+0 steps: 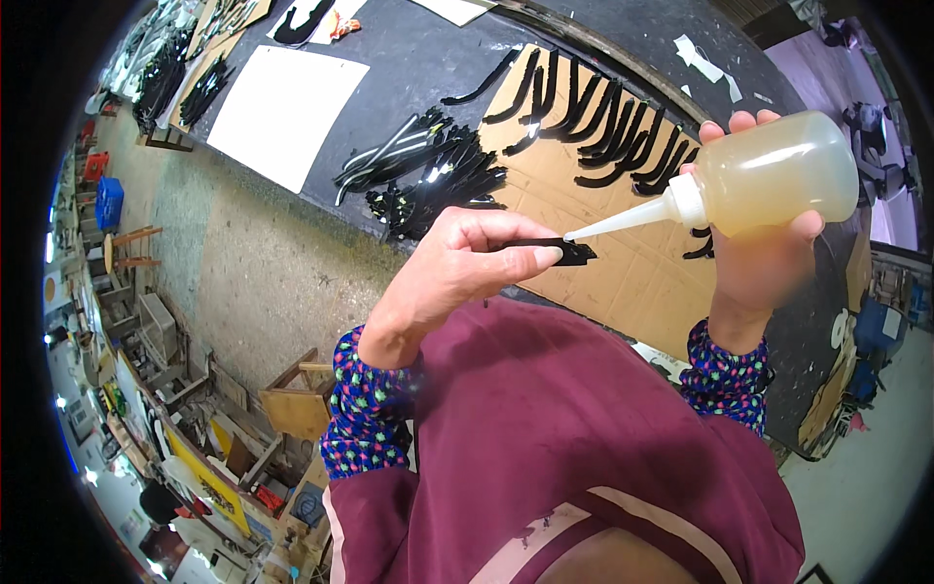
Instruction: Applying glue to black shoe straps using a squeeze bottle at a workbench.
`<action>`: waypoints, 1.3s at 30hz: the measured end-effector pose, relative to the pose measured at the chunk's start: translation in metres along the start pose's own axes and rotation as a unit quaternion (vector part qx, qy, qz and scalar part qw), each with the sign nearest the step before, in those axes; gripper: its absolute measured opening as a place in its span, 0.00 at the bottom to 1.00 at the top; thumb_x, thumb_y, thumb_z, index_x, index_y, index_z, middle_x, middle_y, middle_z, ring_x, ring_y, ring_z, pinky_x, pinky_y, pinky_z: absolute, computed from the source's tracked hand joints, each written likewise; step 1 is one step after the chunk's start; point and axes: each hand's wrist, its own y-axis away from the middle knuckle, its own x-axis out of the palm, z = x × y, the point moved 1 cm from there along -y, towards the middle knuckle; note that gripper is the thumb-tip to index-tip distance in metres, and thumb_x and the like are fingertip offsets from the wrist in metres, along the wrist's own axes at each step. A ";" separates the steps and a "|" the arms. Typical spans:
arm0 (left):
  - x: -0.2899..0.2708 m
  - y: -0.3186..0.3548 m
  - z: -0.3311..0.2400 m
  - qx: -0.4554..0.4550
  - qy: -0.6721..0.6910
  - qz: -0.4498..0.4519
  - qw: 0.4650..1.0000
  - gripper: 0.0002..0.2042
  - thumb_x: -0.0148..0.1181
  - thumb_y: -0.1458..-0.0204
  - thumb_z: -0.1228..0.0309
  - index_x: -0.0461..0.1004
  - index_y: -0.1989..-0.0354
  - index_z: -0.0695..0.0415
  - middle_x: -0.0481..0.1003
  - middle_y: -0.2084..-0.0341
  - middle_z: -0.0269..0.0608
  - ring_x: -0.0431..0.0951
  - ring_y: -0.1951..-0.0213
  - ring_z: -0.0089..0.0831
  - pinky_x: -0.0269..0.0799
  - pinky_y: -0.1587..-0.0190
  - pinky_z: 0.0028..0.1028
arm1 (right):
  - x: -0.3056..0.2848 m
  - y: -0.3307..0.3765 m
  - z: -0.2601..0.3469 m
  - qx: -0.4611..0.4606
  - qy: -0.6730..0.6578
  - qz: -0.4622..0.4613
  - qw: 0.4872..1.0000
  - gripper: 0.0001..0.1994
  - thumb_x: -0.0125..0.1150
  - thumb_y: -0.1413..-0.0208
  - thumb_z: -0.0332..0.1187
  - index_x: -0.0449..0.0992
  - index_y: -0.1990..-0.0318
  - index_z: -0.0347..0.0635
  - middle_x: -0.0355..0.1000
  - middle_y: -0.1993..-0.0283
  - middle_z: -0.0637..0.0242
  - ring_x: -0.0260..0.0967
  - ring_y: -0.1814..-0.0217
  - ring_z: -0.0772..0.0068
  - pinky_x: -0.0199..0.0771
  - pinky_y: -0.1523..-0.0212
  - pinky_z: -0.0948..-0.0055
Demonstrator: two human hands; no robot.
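Observation:
Between the thumb and fingers of my left hand (467,255) is a black strip (576,253), its end sticking out past the fingertips. My right hand (764,258) grips a soft, translucent squeeze bottle (778,173) of pale yellow liquid. The bottle is tipped on its side, and its long tapered nozzle (623,218) points left, with the tip at the strip's upper edge. Behind my hands, several curved black strips (608,127) lie in a row on a cardboard sheet (555,200). A loose pile of black strips (438,180) lies left of the cardboard.
A white sheet (287,112) lies on the dark table (394,88), near its left edge. More black bundles (204,92) sit at the far left. White paper scraps (702,60) lie at the back right. On the floor to the left are a blue bin (109,202) and a wooden box (300,397).

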 end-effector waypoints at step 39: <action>-0.004 -0.010 0.011 -0.024 0.047 -0.003 0.999 0.08 0.57 0.55 0.71 0.75 0.68 0.61 0.62 0.89 0.23 0.55 0.86 0.10 0.46 0.84 0.14 | -0.018 0.005 -0.005 0.031 -0.041 0.009 0.999 0.42 0.68 0.65 0.47 0.53 0.45 0.34 0.57 0.47 0.54 0.50 0.42 0.49 0.61 0.50 0.51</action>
